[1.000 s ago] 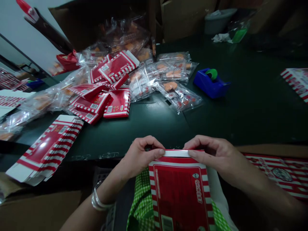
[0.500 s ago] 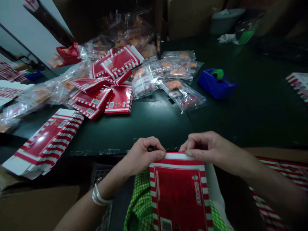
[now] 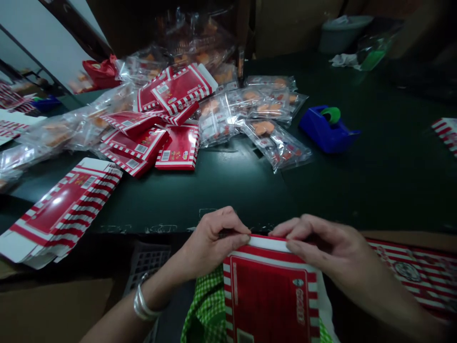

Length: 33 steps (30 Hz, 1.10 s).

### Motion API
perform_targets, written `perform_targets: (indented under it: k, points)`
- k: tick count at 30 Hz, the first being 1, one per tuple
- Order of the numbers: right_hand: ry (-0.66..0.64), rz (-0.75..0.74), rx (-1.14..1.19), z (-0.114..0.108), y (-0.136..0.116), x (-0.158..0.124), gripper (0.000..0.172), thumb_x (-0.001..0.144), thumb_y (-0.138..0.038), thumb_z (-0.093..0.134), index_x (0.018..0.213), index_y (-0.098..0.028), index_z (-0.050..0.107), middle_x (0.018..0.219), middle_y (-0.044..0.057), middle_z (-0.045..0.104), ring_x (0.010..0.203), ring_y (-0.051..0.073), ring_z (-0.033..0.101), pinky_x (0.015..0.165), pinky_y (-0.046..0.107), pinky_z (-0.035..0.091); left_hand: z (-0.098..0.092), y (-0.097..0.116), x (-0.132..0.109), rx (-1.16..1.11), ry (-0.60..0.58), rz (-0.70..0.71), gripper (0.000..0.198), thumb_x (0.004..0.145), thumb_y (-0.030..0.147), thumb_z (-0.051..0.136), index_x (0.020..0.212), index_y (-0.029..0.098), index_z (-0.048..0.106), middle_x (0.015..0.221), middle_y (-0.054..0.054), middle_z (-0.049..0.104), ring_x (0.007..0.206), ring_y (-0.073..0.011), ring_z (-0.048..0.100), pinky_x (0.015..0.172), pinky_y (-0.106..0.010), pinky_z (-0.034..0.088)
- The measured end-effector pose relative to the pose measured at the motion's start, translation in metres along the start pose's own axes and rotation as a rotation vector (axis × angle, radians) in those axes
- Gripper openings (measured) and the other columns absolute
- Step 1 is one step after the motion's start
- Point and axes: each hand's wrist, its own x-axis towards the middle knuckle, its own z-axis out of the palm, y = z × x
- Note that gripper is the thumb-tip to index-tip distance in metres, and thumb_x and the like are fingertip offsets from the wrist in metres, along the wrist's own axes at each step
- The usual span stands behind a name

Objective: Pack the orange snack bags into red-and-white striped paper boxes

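Observation:
A red box with white stripes along its sides (image 3: 267, 295) lies over my lap, its top end toward the table edge. My left hand (image 3: 219, 238) pinches the left corner of that end between thumb and fingers. At the right part of the same end, my right hand (image 3: 317, 243) grips the white-banded edge, thumb on the near face and fingers behind. The box's lower part runs out of view. A silver bracelet (image 3: 142, 300) circles my left wrist.
On the dark green table (image 3: 243, 190) lie a stack of flat striped cartons (image 3: 64, 205), a heap of closed red boxes (image 3: 178, 147), clear bags of orange pieces (image 3: 271, 133) and a blue tape dispenser (image 3: 326, 131). Striped cartons (image 3: 410, 267) lie below the edge at right.
My right hand has shifted a little right and down along the box's end, its thumb farther from my left hand. The left hand keeps its pinch. The whole view has tilted slightly.

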Motion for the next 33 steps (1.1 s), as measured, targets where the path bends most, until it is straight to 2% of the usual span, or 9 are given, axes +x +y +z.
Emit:
perform_targets:
  k: [4, 9, 15, 18, 21, 24, 27, 29, 33]
  points:
    - [0.275, -0.045, 0.007, 0.013, 0.016, -0.034, 0.012, 0.084, -0.032, 0.066, 0.094, -0.032, 0.071, 0.105, 0.000, 0.074, 0.100, 0.018, 0.068, 0.091, 0.025, 0.053, 0.015, -0.005, -0.017, -0.195, 0.128, -0.096, 0.018, 0.091, 0.027, 0.057, 0.093, 0.019, 0.073, 0.090, -0.003, 0.067, 0.086, -0.0133, 0.059, 0.078, -0.024, 0.044]
    - [0.162, 0.136, 0.223, 0.006, 0.020, -0.028, 0.016, 0.082, -0.038, 0.068, 0.092, -0.026, 0.072, 0.108, 0.005, 0.073, 0.094, 0.022, 0.070, 0.077, 0.026, 0.059, 0.010, -0.006, -0.005, -0.530, 0.138, -0.421, 0.013, 0.080, 0.029, 0.070, 0.082, 0.016, 0.069, 0.085, -0.003, 0.071, 0.070, -0.0102, 0.060, 0.066, -0.021, 0.045]
    - [-0.103, 0.205, 0.222, -0.020, -0.015, 0.008, 0.022, 0.076, -0.043, 0.072, 0.082, -0.022, 0.073, 0.077, 0.003, 0.075, 0.063, 0.017, 0.070, 0.053, 0.020, 0.056, -0.011, 0.020, 0.017, -0.368, -0.013, -0.386, 0.014, 0.072, 0.025, 0.073, 0.070, 0.013, 0.067, 0.063, 0.000, 0.065, 0.057, -0.0084, 0.054, 0.057, -0.020, 0.042]
    - [-0.019, 0.091, 0.079, -0.014, -0.018, 0.000, 0.019, 0.080, -0.041, 0.067, 0.078, -0.024, 0.074, 0.084, 0.004, 0.076, 0.070, 0.019, 0.072, 0.058, 0.021, 0.058, -0.005, 0.018, 0.010, -0.292, 0.034, -0.324, 0.013, 0.077, 0.026, 0.070, 0.076, 0.014, 0.071, 0.072, -0.002, 0.070, 0.063, -0.0100, 0.057, 0.060, -0.021, 0.044]
    - [0.163, -0.079, -0.052, 0.001, -0.005, -0.023, 0.015, 0.084, -0.037, 0.063, 0.089, -0.030, 0.075, 0.101, 0.001, 0.075, 0.091, 0.020, 0.071, 0.080, 0.025, 0.058, 0.010, 0.005, -0.004, -0.196, 0.182, -0.248, 0.012, 0.081, 0.026, 0.067, 0.080, 0.016, 0.073, 0.081, -0.004, 0.073, 0.073, -0.0128, 0.062, 0.067, -0.022, 0.046]
    - [0.241, -0.061, -0.027, 0.010, 0.011, -0.040, 0.018, 0.085, -0.035, 0.063, 0.100, -0.034, 0.073, 0.111, 0.000, 0.072, 0.105, 0.021, 0.067, 0.092, 0.029, 0.054, 0.024, -0.006, -0.016, -0.173, 0.265, -0.211, 0.018, 0.088, 0.028, 0.059, 0.093, 0.020, 0.074, 0.096, -0.004, 0.075, 0.089, -0.0150, 0.066, 0.080, -0.024, 0.048]
    - [0.165, 0.138, 0.177, 0.006, 0.017, -0.035, 0.017, 0.082, -0.039, 0.067, 0.092, -0.027, 0.074, 0.110, 0.005, 0.072, 0.099, 0.023, 0.068, 0.089, 0.033, 0.055, 0.029, -0.007, -0.019, -0.264, 0.313, -0.255, 0.017, 0.088, 0.028, 0.058, 0.095, 0.021, 0.073, 0.104, -0.004, 0.074, 0.097, -0.0154, 0.065, 0.086, -0.025, 0.048]
    - [0.066, 0.259, 0.330, -0.001, 0.014, -0.021, 0.018, 0.079, -0.038, 0.070, 0.085, -0.022, 0.073, 0.108, 0.008, 0.072, 0.092, 0.023, 0.070, 0.083, 0.034, 0.057, 0.028, -0.005, -0.016, -0.344, 0.313, -0.318, 0.013, 0.084, 0.028, 0.063, 0.087, 0.019, 0.072, 0.097, -0.004, 0.075, 0.088, -0.0146, 0.066, 0.079, -0.024, 0.049]
    - [-0.093, 0.335, 0.419, -0.018, -0.002, 0.010, 0.015, 0.068, -0.031, 0.077, 0.074, -0.018, 0.071, 0.095, 0.008, 0.075, 0.078, 0.021, 0.071, 0.069, 0.031, 0.058, 0.016, 0.005, -0.005, -0.351, 0.201, -0.379, 0.013, 0.077, 0.026, 0.068, 0.082, 0.015, 0.072, 0.085, -0.005, 0.074, 0.074, -0.0135, 0.063, 0.070, -0.024, 0.048]
